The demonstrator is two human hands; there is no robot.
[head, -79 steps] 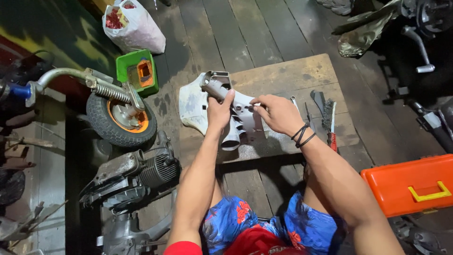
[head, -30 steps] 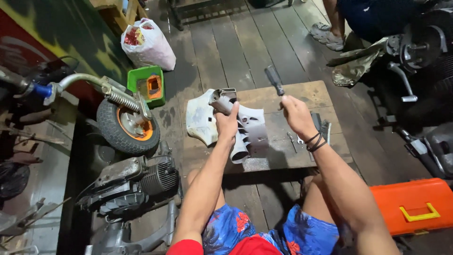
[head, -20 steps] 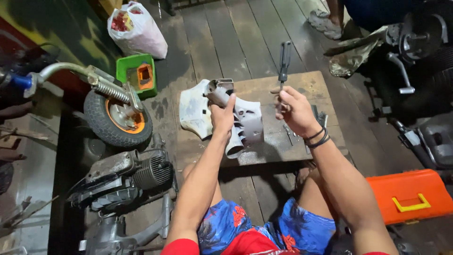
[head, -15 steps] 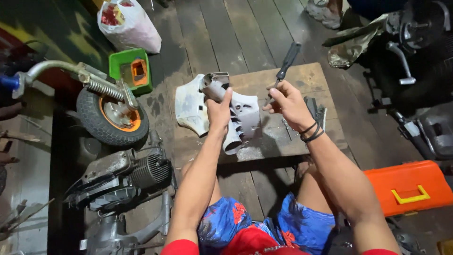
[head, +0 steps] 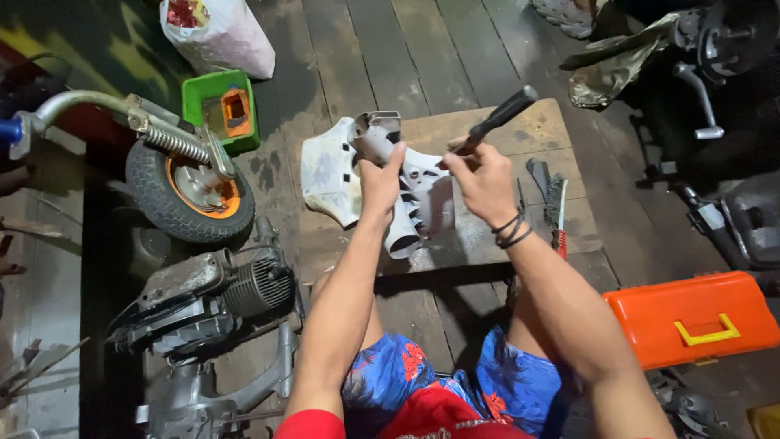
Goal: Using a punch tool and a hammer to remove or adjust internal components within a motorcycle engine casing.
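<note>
Black rubber covers the handle of the slim hand tool [head: 497, 119] that the right hand [head: 481, 180] pinches near its working end, fingers closed around the shank; the tip itself is hidden behind the knuckles. A second ago this tool was held up clear of the work, handle pointing away; now it has come down and tilted, so its hidden end sits against the pale grey cast-metal housing [head: 382, 183]. That puts the tool back in contact with the part.

The left hand [head: 379, 180] is wrapped firmly around the tubular neck of that housing, bracing it upright on the worn wooden board [head: 520, 244] that serves as a bench, as it did in the earlier views.

Just beside the right wrist lies a wire brush with a red handle [head: 556, 210]. Further out, a small wheel with an orange hub [head: 191, 193] leans by a green plastic tray [head: 218, 110], a dark engine block [head: 211, 297] sits on the floor, and an orange plastic toolbox [head: 695, 317] rests at the right.
</note>
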